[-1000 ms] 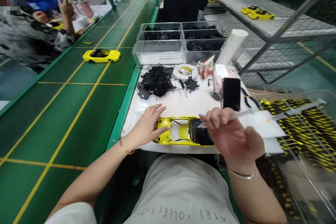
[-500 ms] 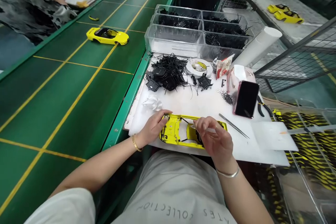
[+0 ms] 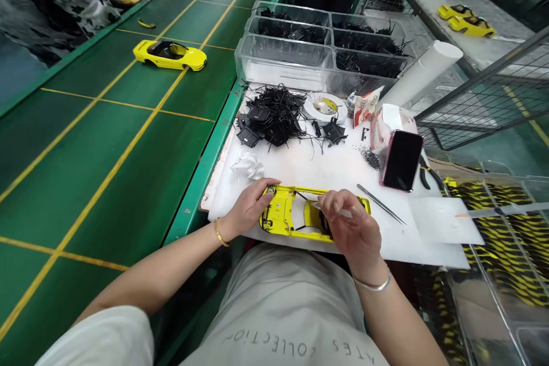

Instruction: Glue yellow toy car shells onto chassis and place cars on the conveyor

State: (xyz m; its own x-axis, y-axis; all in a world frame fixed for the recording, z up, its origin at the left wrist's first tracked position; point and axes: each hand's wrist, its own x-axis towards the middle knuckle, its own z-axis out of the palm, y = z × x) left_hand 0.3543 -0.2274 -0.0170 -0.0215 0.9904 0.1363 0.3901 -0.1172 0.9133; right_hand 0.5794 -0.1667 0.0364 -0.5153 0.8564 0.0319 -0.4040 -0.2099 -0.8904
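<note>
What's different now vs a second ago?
Right hand came down and left over the yellow car body, pale slim tool still in its fingers. Left hand, spread before, has closed on the body's left end. View shifted slightly too. Black parts pile and phone stayed put.

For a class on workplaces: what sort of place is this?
Probably a model-car assembly line: a long green surface with yellow lines carries a yellow, open-topped car; a clear plastic compartment tray holds black parts; the left hand touches a yellow car frame.
</note>
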